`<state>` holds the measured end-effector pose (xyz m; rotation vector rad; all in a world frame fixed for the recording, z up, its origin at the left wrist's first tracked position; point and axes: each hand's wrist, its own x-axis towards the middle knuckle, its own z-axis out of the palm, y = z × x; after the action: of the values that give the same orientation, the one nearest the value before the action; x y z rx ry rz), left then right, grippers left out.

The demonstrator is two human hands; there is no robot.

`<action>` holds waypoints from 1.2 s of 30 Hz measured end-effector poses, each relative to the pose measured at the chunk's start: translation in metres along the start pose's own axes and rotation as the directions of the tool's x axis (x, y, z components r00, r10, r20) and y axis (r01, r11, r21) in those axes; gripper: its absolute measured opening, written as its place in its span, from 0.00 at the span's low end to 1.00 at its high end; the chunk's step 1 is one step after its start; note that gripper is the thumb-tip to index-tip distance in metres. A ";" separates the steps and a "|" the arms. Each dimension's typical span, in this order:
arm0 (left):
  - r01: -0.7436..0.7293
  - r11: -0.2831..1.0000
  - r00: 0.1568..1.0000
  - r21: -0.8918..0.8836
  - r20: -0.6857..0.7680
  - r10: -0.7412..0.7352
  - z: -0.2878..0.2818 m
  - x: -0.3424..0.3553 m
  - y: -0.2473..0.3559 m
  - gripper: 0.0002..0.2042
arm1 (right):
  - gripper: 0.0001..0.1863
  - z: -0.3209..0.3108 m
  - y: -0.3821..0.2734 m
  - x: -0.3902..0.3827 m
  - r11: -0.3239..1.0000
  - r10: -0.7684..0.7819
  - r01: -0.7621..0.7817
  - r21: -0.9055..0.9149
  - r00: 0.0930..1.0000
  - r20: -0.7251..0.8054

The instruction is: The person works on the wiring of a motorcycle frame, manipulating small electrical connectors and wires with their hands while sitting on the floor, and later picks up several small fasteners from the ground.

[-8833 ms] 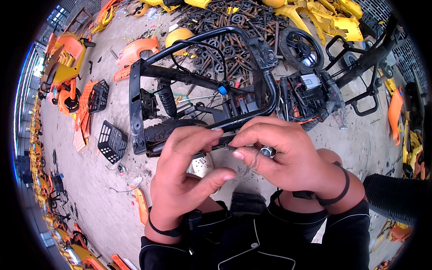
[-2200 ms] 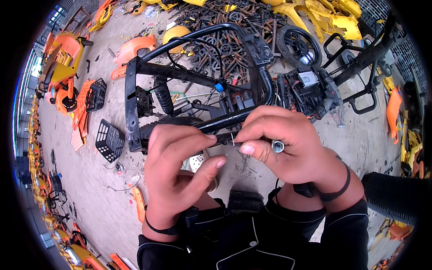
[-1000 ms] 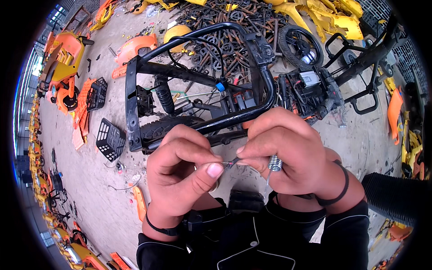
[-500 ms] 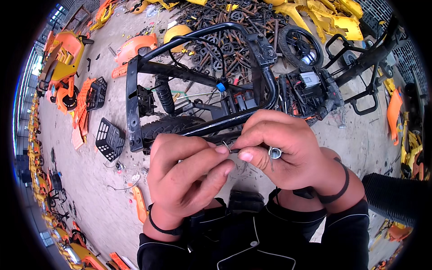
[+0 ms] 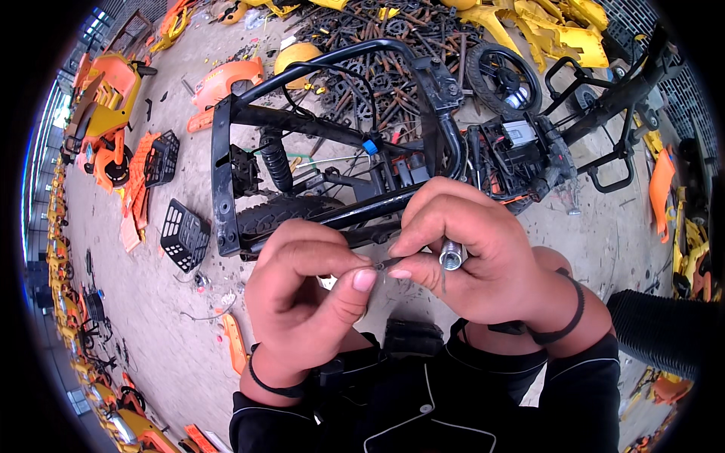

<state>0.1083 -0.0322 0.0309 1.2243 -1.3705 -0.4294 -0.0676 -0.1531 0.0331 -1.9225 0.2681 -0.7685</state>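
My left hand [image 5: 310,294] is closed in a pinch, thumb and forefinger on a small dark wire-like piece [image 5: 390,263] just below the frame's lower bar. Opposite it, my right hand [image 5: 483,264] grips a short silver coiled spring [image 5: 451,255] in its curled fingers, while its fingertips are at the other end of the dark piece. The piece's fine detail is too small to tell. Behind both hands lies a stripped black scooter frame [image 5: 362,200], with a rear tyre [image 5: 272,215], a shock spring, cables and an exposed housing to its right.
A pile of rusty metal parts [image 5: 362,90], a loose wheel [image 5: 504,79], yellow panels [image 5: 566,38], orange body parts [image 5: 226,79] and black baskets [image 5: 185,234] lie around the concrete floor. A dark ribbed hose [image 5: 657,332] is at the right; rows of orange-yellow scooters [image 5: 64,249] line the left.
Both hands have shifted slightly around the small piece, my left thumb rising to pinch it. The spring in my right hand is at a different angle. The frame stands as before.
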 end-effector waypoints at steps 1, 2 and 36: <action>0.090 0.991 0.996 -0.104 0.007 -0.089 0.000 0.000 0.001 0.07 | 0.10 0.000 0.000 0.000 1.000 -0.009 0.009 -0.003 1.000 -0.009; 0.178 0.962 0.984 -0.207 0.025 -0.177 0.001 0.000 0.003 0.06 | 0.11 0.000 -0.001 0.000 1.000 -0.017 0.017 -0.008 1.000 -0.020; 0.112 0.956 0.994 -0.271 0.014 -0.112 0.009 -0.001 -0.010 0.22 | 0.06 0.005 0.002 0.004 0.997 0.057 -0.054 0.059 0.997 -0.051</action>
<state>0.1038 -0.0392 0.0197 1.0770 -1.1994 -0.6732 -0.0606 -0.1525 0.0313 -1.8348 0.3275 -0.7827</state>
